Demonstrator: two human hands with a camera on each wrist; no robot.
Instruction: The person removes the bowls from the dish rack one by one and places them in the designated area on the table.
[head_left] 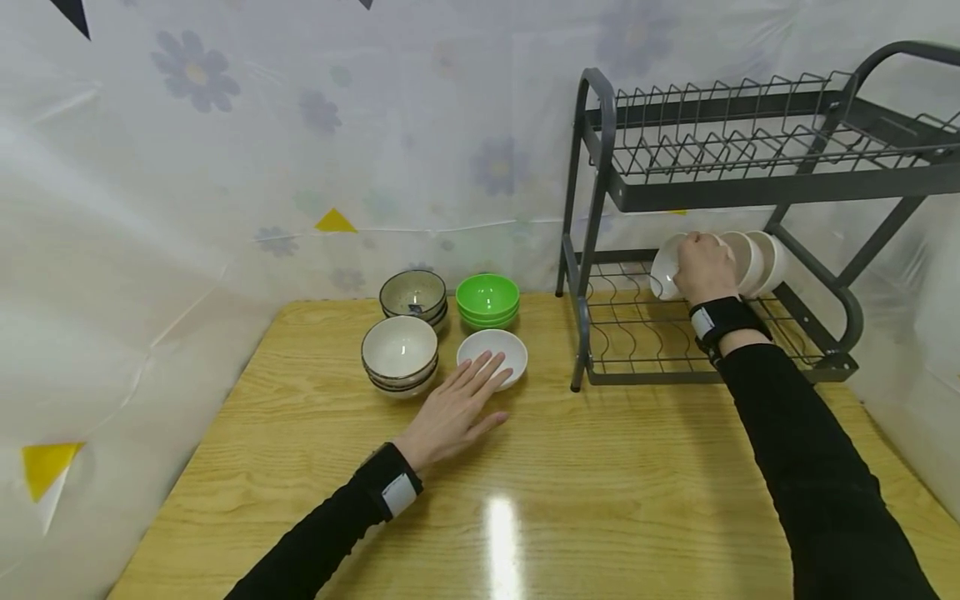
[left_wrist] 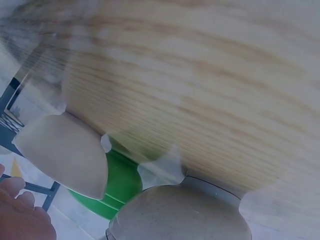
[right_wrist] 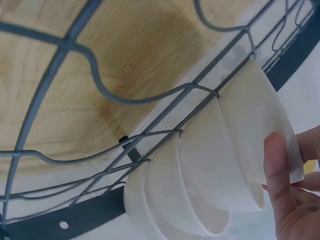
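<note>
On the lower tier of the dish rack, my right hand grips the rim of a white bowl, thumb on one side and fingers on the other. That bowl stands on edge against the wires. More white bowls stand on edge beside it, close together. My left hand is spread with straight fingers at the near side of another white bowl on the table. Its fingertips overlap that bowl in the head view. In the left wrist view, fingers show at the lower left, apart from the bowl.
Left of the white bowl is a stack of cream bowls with dark rims. Behind stand stacked grey speckled bowls and stacked green bowls. The rack's upper wire tier overhangs my right hand. A flowered plastic sheet backs the table.
</note>
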